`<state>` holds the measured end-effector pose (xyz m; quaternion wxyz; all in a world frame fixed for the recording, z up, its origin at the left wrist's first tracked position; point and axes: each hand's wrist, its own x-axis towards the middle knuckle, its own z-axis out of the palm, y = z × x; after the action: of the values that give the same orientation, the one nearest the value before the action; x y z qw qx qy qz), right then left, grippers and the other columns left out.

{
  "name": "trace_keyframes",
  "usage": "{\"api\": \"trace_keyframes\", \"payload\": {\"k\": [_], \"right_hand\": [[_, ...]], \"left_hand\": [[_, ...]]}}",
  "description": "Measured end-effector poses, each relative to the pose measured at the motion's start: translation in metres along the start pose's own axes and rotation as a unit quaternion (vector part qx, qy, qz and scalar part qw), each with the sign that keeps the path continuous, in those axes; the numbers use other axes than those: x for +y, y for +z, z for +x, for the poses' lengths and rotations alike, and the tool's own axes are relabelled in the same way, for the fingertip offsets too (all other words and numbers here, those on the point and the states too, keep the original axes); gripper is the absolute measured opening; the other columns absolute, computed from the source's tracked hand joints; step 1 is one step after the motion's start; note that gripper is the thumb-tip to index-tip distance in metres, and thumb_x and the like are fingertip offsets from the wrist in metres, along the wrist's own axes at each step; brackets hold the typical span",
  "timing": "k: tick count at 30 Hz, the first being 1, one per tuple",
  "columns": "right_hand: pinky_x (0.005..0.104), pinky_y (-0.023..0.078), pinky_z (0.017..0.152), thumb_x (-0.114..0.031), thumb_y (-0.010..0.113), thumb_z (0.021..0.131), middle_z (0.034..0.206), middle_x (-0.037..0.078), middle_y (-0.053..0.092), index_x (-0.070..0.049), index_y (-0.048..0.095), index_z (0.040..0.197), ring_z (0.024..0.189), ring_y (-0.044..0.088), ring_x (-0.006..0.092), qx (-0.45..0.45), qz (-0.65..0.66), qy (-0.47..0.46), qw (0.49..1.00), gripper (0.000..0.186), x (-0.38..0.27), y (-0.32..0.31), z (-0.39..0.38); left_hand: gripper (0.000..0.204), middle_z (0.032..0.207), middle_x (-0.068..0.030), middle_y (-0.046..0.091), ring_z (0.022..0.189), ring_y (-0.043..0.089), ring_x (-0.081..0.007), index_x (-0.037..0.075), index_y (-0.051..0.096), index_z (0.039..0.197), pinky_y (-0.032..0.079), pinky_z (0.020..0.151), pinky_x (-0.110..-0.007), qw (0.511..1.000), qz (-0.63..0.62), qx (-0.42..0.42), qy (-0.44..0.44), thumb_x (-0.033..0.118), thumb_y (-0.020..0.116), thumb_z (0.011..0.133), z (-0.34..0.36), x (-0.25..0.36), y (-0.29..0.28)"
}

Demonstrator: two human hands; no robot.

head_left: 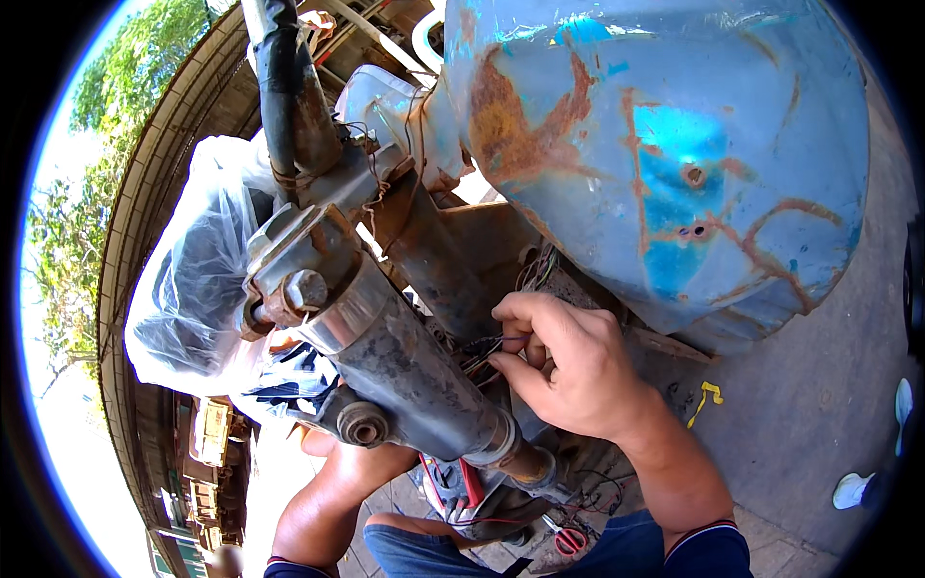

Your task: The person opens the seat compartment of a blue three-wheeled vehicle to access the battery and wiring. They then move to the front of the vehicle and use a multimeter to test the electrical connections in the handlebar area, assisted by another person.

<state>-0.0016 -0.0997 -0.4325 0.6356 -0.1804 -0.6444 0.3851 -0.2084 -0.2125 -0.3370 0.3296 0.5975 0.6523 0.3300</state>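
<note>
- Far left there's leafy green foliage (140,63) and a roofed building (125,318) curving with the lens, nothing close to the work.
- Next, a big clear plastic bag (183,279) bunched up behind the metalwork.
- A bar wrapped in black tape (277,106) comes down from the top, and below it a chunky hex bolt (306,288) sticks out of a rusty clamp.
- Left forearm (332,496) reaches up from the lower edge and goes behind the thick scuffed metal tube (405,356). That tube runs diagonally and hides the left hand, so I can't tell what it's gripping, if anything.
- Under the tube, near the legs, sits a red-and-grey meter (453,485), partly covered; any markings are too small to read.
- The thin wires (488,344) are mid-frame, just right of the tube and below the rusty bracketry.
- Right hand (583,361) comes in from lower right, wrist bent, thumb and forefinger pinching those wires, other fingers curled in.
- Red-handled scissors (569,539) lie below that arm.
- Above the hand, a big dented blue metal shell (597,164) with rust patches crowds the upper right.
- Further right, a yellow strip (710,394) on the ground, then somebody's white shoe (852,490).
</note>
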Motion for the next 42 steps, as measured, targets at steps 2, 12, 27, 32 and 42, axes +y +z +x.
{"api": "trace_keyframes", "payload": {"k": [2, 12, 27, 32, 42], "right_hand": [[0.0441, 0.052, 0.064, 0.001, 0.081, 0.076, 0.085, 0.010, 0.065, -0.006, 0.061, 0.110, 0.068, 0.069, 0.0293, -0.002, -0.003, -0.012, 1.000, 0.041, 0.001, 0.000, 0.000], [0.0433, 0.050, 0.063, -0.001, 0.080, 0.079, 0.084, 0.010, 0.063, -0.005, 0.064, 0.102, 0.069, 0.066, 0.0314, -0.018, 0.011, 0.008, 1.000, 0.028, -0.002, 0.001, 0.001], [0.0366, 0.051, 0.057, 0.002, 0.083, 0.076, 0.071, 0.012, 0.069, -0.001, 0.074, 0.088, 0.059, 0.067, 0.0293, 0.010, -0.017, -0.099, 0.995, 0.016, 0.024, 0.010, 0.003], [0.0392, 0.049, 0.057, -0.005, 0.084, 0.077, 0.070, 0.009, 0.068, -0.004, 0.073, 0.087, 0.060, 0.067, 0.0298, 0.013, -0.067, -0.120, 0.990, 0.014, 0.027, 0.012, 0.001], [0.0413, 0.050, 0.061, -0.006, 0.082, 0.077, 0.074, 0.007, 0.067, -0.006, 0.070, 0.099, 0.066, 0.068, 0.0316, -0.023, -0.018, -0.016, 0.999, 0.025, 0.007, 0.002, 0.004]], "left_hand": [[0.048, 0.127, -0.0138, 0.064, 0.114, 0.064, -0.0198, 0.000, 0.053, 0.138, 0.057, 0.097, -0.036, 0.995, 0.093, -0.027, 0.029, 0.002, 0.074, 0.096, 0.001, 0.005, -0.002], [0.048, 0.127, -0.0138, 0.064, 0.115, 0.064, -0.0194, 0.000, 0.052, 0.138, 0.057, 0.097, -0.036, 0.982, 0.174, -0.048, 0.055, 0.003, 0.075, 0.096, 0.003, 0.008, -0.003], [0.051, 0.127, -0.0138, 0.066, 0.116, 0.065, -0.0207, 0.000, 0.054, 0.137, 0.055, 0.101, -0.036, 0.958, 0.261, -0.034, 0.111, 0.004, 0.079, 0.093, 0.008, 0.002, -0.003], [0.047, 0.127, -0.0142, 0.066, 0.118, 0.065, -0.0209, -0.001, 0.053, 0.138, 0.055, 0.101, -0.036, 0.964, 0.251, -0.043, 0.081, 0.008, 0.075, 0.097, 0.011, -0.005, -0.006], [0.038, 0.126, -0.0128, 0.065, 0.117, 0.065, -0.0198, 0.000, 0.053, 0.138, 0.056, 0.099, -0.035, 0.993, -0.103, 0.030, -0.048, 0.016, 0.065, 0.106, 0.004, -0.003, -0.003]]}}
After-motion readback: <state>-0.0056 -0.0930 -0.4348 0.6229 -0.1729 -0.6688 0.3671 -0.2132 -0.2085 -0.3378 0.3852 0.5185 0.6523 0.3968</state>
